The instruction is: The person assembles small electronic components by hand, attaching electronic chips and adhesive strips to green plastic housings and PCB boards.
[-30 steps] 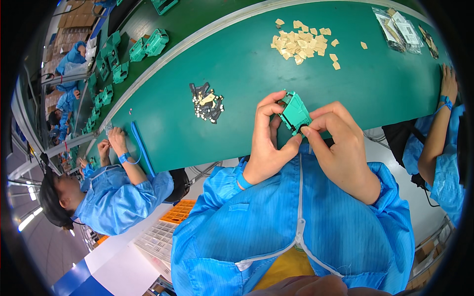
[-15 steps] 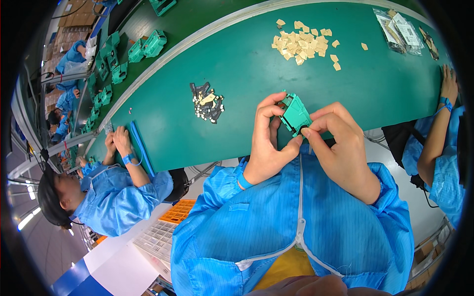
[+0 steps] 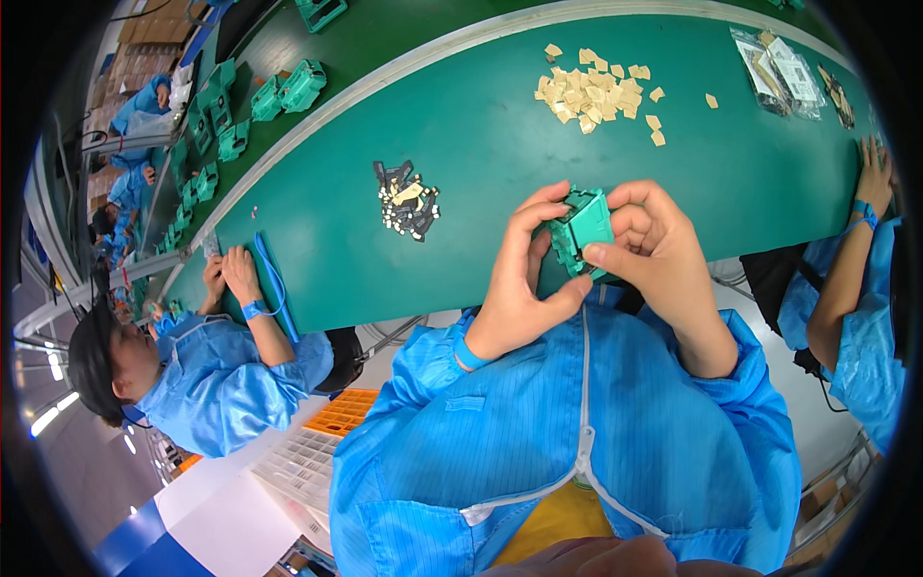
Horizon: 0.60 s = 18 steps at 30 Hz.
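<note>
A green plastic housing (image 3: 588, 223) is held up between my two hands, over the near edge of the green table. My left hand (image 3: 519, 279) grips it from the left, fingers behind its upper corner and thumb at its lower edge. On the other side my right hand (image 3: 659, 255) closes on its right wall, with the thumb pressed on the near face. Parts of the housing's inside are covered by my fingers. On the table to the left lies a small pile of black pieces with white ends (image 3: 406, 202), and beyond the housing is a heap of tan flat pieces (image 3: 591, 91).
Clear bags with parts (image 3: 781, 72) lie at the far right. More green housings (image 3: 288, 88) stand along the strip beyond the pale rail (image 3: 385, 82). A co-worker (image 3: 221, 365) sits at left beside a blue strip (image 3: 274, 288); another person's arm (image 3: 856, 240) rests at right.
The green housing has turned in my hands, showing more of its hollow side. My right hand has shifted from pinching its lower corner to holding its right wall.
</note>
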Each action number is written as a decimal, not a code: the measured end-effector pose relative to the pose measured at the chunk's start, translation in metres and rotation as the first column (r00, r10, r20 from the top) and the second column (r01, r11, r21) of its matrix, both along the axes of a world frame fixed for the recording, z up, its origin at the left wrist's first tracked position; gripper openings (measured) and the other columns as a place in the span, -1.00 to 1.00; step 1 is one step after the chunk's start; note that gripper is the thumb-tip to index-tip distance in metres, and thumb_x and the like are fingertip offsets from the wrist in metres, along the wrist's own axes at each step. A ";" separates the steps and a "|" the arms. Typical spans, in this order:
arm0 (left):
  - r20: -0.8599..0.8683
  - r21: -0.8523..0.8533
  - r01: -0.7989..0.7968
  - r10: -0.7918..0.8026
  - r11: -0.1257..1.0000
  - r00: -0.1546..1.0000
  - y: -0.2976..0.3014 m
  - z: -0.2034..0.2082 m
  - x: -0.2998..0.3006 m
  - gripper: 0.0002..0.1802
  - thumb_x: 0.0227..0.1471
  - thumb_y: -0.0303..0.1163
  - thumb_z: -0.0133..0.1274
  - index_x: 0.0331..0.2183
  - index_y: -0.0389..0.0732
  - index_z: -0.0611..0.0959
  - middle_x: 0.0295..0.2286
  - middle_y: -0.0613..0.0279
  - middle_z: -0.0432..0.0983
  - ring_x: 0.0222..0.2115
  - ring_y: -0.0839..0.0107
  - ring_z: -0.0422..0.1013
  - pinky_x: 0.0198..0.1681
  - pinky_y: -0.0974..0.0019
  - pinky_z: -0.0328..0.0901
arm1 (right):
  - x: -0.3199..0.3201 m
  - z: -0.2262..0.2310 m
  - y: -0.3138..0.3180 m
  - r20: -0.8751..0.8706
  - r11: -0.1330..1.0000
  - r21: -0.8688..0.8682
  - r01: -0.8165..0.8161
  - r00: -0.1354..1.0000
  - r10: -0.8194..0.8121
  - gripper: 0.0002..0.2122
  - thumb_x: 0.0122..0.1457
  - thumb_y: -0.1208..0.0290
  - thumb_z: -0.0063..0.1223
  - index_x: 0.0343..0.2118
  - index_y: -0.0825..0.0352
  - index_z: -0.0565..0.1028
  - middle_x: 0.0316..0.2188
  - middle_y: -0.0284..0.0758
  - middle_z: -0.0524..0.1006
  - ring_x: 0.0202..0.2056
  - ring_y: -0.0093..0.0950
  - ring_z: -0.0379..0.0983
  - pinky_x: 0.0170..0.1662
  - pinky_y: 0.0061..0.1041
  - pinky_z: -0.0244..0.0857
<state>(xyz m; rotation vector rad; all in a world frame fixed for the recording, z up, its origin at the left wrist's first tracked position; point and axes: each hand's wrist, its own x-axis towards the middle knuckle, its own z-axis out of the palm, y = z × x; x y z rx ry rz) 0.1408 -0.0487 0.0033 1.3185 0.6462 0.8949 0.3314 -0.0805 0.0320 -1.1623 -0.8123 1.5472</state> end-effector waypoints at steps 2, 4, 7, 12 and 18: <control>-0.054 0.048 0.024 -0.022 0.999 0.998 -0.002 0.008 0.001 -0.11 -0.15 -0.65 0.29 0.20 -0.15 0.27 0.31 -0.07 -0.01 0.33 0.10 0.05 0.32 -0.01 0.11 | 0.004 -0.004 0.003 -0.091 0.999 -0.012 0.036 0.995 -0.037 -0.60 0.18 0.60 0.26 0.03 0.40 0.35 -0.33 -0.30 0.65 -0.35 -0.64 0.56 -0.29 -0.63 0.39; -0.104 0.095 0.041 -0.031 0.995 0.994 -0.004 0.011 0.001 -0.04 -0.14 -0.61 0.34 0.25 -0.14 0.22 0.34 -0.08 -0.05 0.36 0.09 -0.02 0.35 -0.09 0.06 | 0.016 -0.010 0.006 -0.198 0.998 -0.055 0.029 0.979 -0.039 -0.63 0.21 0.54 0.24 0.03 0.38 0.37 -0.32 -0.29 0.65 -0.34 -0.66 0.56 -0.26 -0.66 0.38; -0.288 0.162 -0.021 0.068 0.987 0.955 -0.006 0.008 0.001 0.04 -0.17 -0.52 0.45 0.27 -0.16 0.20 0.35 -0.13 -0.11 0.33 0.06 0.07 0.31 -0.07 0.13 | 0.016 -0.025 0.006 -0.350 0.996 -0.079 0.044 0.934 -0.069 -0.69 0.28 0.49 0.17 0.02 0.38 0.38 -0.28 -0.27 0.63 -0.28 -0.62 0.57 -0.22 -0.61 0.43; -0.348 0.462 -0.059 0.242 0.885 0.906 -0.003 0.024 0.003 -0.03 -0.18 -0.46 0.47 0.20 -0.18 0.26 0.26 -0.23 0.13 0.21 -0.03 0.28 0.23 0.01 0.24 | 0.012 -0.027 0.005 -0.520 0.977 -0.205 0.060 0.839 -0.160 -0.71 0.33 0.43 0.10 0.04 0.38 0.37 -0.14 -0.24 0.57 -0.16 -0.50 0.58 -0.08 -0.49 0.50; -0.373 0.543 -0.076 0.321 0.836 0.871 -0.001 0.033 0.006 -0.03 -0.22 -0.45 0.49 0.17 -0.20 0.28 0.21 -0.22 0.25 0.14 -0.10 0.34 0.17 0.01 0.29 | 0.017 -0.024 0.009 -0.498 0.983 -0.177 0.049 0.857 -0.132 -0.63 0.31 0.44 0.13 0.12 0.40 0.35 -0.10 -0.22 0.56 -0.12 -0.47 0.57 -0.03 -0.44 0.48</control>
